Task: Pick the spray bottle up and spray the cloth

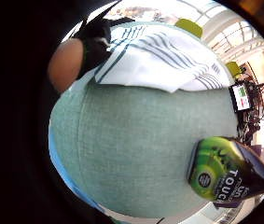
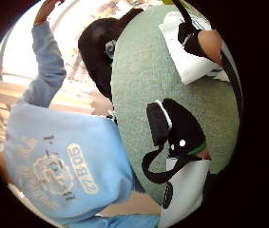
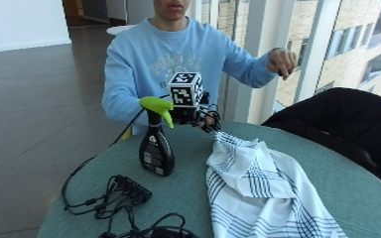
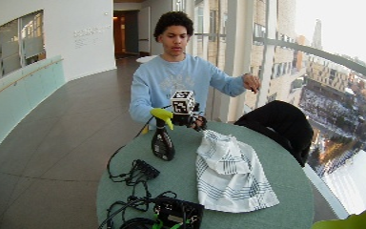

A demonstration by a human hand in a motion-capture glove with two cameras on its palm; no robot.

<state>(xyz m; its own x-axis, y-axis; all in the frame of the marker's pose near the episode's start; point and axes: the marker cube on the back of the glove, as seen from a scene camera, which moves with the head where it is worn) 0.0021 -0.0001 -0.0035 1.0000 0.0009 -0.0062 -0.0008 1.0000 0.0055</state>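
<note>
A person in a light blue sweatshirt (image 3: 177,54) sits at the far side of a round table covered in green felt (image 3: 349,193). The spray bottle (image 3: 156,148) stands upright on the table, a dark bottle with a lime-green trigger head (image 3: 158,106), toward nine o'clock from the table's middle in the outside view. The white cloth with dark stripes (image 3: 256,193) lies crumpled beside it at about three o'clock from the bottle, apart from it, one peak bunched up near the far end.

The gloved right hand (image 3: 204,119) hangs above the table just behind the bottle's head, at roughly one o'clock from the trigger, and above the cloth's far end. It does not touch the bottle. Whether its fingers are spread or curled cannot be made out in the outside views; in the thumb side palm view a gloved finger (image 2: 179,126) reaches out over bare felt with nothing in its grasp.

From the little finger side palm view the bottle's green label (image 1: 215,170) shows close by, standing on the felt, with the cloth (image 1: 164,60) farther off.

The bare left hand (image 3: 283,62) is raised off to the side, well away from the table, fingers hanging loosely bent, holding nothing.

A black cable bundle with a multi-plug block (image 3: 128,191) lies on the table at the bottle's near side. A black coat (image 3: 342,119) drapes a chair beyond the table edge.
</note>
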